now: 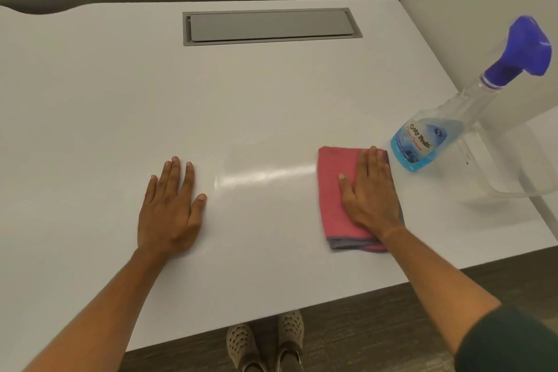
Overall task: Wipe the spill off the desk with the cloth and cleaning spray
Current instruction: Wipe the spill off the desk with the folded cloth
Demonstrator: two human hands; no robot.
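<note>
A folded pink cloth (332,190) with a grey edge lies flat on the white desk (120,100), right of centre. My right hand (370,190) rests flat on it with straight fingers. My left hand (170,208) lies flat on the bare desk to the left, palm down. Between the two hands a glossy wet-looking streak (265,175) shines on the surface. A clear spray bottle (447,121) with blue liquid and a blue trigger head stands just right of the cloth, a little beyond my right fingertips.
A grey rectangular cable hatch (271,26) is set into the desk at the back centre. A white partition wall (483,9) borders the desk on the right. The desk's front edge runs just above my shoes (265,341) on the dark floor.
</note>
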